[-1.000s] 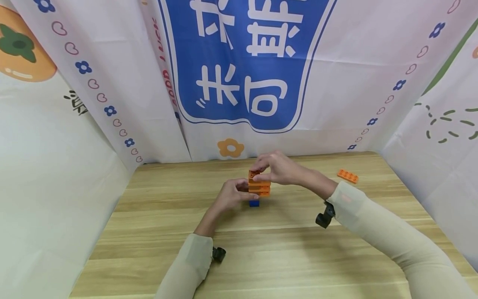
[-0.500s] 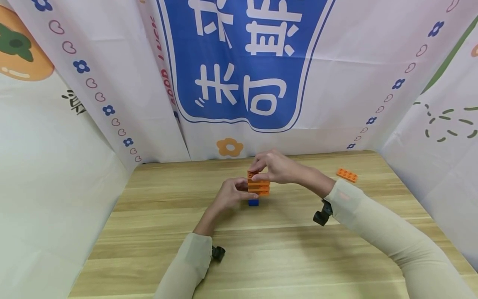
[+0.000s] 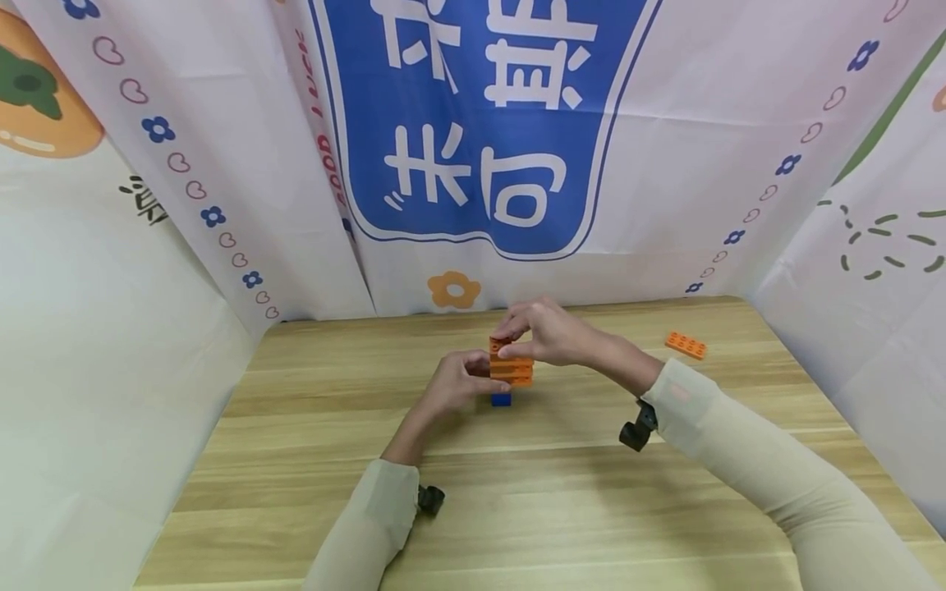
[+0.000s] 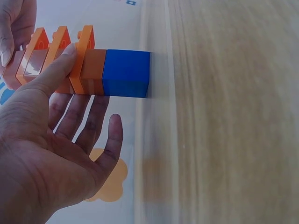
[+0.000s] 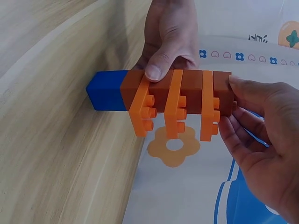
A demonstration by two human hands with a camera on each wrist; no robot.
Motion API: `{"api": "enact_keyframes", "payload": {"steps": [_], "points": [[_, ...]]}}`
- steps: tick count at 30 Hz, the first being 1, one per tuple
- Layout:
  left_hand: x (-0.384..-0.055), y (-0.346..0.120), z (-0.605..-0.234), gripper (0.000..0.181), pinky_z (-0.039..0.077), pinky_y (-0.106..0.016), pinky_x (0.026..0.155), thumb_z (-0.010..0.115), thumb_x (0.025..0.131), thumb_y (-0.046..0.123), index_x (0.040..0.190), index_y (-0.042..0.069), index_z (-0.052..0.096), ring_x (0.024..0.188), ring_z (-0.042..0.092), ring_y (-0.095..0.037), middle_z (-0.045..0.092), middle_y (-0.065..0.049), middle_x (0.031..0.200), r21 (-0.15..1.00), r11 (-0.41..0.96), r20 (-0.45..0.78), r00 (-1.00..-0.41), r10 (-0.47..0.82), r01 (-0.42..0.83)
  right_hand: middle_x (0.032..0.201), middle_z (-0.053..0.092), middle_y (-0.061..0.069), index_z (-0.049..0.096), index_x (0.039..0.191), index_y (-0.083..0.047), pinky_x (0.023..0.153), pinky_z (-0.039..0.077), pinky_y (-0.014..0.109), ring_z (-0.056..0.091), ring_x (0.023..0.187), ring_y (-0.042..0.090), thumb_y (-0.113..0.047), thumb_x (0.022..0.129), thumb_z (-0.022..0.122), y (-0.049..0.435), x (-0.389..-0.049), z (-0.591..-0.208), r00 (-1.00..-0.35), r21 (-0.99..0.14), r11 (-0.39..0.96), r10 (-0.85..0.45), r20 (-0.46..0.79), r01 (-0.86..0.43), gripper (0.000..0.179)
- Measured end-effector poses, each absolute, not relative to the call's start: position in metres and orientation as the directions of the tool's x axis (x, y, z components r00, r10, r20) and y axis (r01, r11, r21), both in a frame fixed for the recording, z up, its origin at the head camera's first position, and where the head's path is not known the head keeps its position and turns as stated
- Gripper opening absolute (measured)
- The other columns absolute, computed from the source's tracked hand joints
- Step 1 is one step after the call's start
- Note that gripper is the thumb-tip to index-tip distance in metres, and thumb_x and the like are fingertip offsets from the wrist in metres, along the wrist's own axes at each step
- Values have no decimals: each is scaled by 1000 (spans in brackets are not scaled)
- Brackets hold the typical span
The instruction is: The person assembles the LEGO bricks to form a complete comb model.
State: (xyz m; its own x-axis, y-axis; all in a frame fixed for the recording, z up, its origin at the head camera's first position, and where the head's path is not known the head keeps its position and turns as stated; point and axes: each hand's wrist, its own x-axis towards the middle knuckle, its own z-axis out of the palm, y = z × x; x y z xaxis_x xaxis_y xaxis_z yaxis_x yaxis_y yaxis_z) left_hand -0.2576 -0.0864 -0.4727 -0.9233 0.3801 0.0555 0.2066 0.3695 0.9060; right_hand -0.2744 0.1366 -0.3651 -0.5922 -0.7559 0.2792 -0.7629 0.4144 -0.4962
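A tower of toy building bricks stands on the table, with a blue brick [image 3: 501, 400] as its base. Above that base, brown bricks [image 5: 191, 91] alternate with orange plates [image 5: 173, 105], whose studded ends jut out on one side. My left hand [image 3: 452, 384] holds the tower around its lower middle, the thumb on one face and the fingers behind. At the top, my right hand [image 3: 553, 330] pinches the uppermost brown brick [image 5: 222, 88] between thumb and fingers. The right fingertips are partly hidden behind that brick.
A loose orange plate [image 3: 686, 345] with studs lies at the right rear of the wooden table [image 3: 332, 509]. Behind the table hangs a printed cloth [image 3: 650, 213], and more cloth closes off both sides.
Both hands keep their hold on the tower, and the bricks look the same. Only the head view has shifted very slightly.
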Motion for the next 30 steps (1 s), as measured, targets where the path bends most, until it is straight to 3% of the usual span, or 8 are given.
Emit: {"api": "enact_keyframes", "payload": {"steps": [7,17,24,30], "points": [[-257,-89,-472,31,59,-40,92,92,86,25,112,13,80,96,75,-16,80,0,105,912,353,58,-917,395,209,109,77,6,79,120,-1,90,62,41,76,100,19,-13,95,82,135,-273,-366,-602,-501,423,-752,271,-755,28],[-258,-88,-472,31,59,-41,92,92,85,24,110,13,80,95,75,-17,80,0,104,919,343,45,-917,397,194,111,77,4,79,121,-4,90,61,32,76,101,18,-16,94,83,136,-269,-367,-622,-486,455,-738,263,-746,30],[-257,-88,-472,29,58,-43,92,92,85,22,110,13,80,95,75,-17,80,0,103,917,349,51,-922,383,195,108,77,4,80,120,-4,90,62,40,75,100,18,-14,93,84,135,-272,-369,-618,-513,431,-736,277,-742,29],[-256,-88,-470,29,58,-41,93,92,86,24,110,13,80,94,75,-16,80,0,103,913,356,50,-922,385,198,108,78,3,80,119,-4,87,61,29,75,97,15,-14,93,84,137,-274,-369,-604,-513,414,-744,286,-752,28]]}}
